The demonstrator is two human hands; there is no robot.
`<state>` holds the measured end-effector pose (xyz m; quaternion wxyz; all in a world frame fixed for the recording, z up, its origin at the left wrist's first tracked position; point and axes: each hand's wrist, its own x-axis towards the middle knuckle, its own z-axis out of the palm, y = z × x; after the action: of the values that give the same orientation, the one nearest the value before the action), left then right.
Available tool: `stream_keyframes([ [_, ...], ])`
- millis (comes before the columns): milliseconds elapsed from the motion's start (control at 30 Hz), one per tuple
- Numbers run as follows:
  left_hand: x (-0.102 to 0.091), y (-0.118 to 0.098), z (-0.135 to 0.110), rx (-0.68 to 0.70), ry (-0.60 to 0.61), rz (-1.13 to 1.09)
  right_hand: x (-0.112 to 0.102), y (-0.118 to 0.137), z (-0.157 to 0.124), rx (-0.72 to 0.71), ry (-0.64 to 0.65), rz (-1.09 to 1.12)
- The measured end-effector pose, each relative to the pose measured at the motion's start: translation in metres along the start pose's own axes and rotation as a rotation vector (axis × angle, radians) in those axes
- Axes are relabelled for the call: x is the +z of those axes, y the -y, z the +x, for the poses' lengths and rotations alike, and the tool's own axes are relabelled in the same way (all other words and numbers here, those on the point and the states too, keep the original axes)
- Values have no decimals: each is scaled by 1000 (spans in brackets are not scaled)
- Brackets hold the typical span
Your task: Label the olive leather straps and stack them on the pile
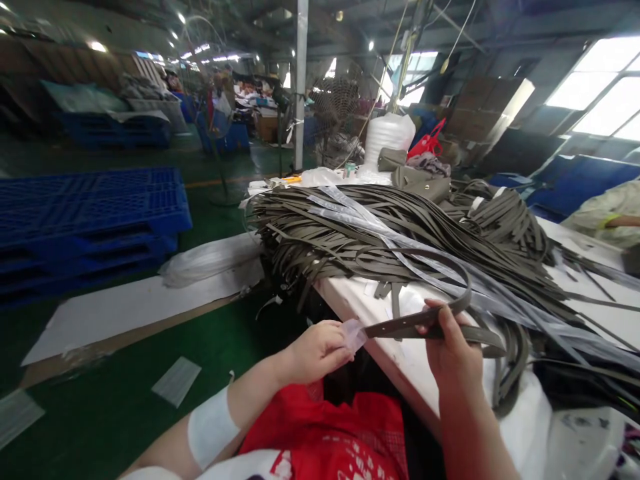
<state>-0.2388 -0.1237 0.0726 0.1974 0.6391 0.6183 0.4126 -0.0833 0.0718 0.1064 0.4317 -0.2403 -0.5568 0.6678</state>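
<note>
In the head view, my right hand (453, 347) is closed around a dark grey-brown strap (400, 327) with small holes near its end. The strap loops up and back over the table edge. My left hand (320, 348) pinches a small translucent plastic sleeve (354, 335), which meets the strap's end; how far the strap goes inside is hard to make out. Just beyond my hands lies a large heap of similar straps (340, 233) on the white table (345, 293). Long clear plastic strips (360, 217) are draped across the heap.
Blue pallets (90, 220) are stacked on the green floor at the left, near a white sheet (135, 313). A white foam roll (387, 140) and a fan (335, 110) stand behind the heap. Another person's sleeve (607, 210) shows at the right edge.
</note>
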Motion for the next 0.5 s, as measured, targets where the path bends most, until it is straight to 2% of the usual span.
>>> stream_keyframes([
  [200,3,-2,-2,-7,94,-127,9,7,-11,-45,-25,90],
  [400,0,-11,-1,-3,130,-204,14,-5,-15,74,-1,76],
  [500,2,-16,-5,-25,133,-210,16,-2,-21,134,-8,40],
])
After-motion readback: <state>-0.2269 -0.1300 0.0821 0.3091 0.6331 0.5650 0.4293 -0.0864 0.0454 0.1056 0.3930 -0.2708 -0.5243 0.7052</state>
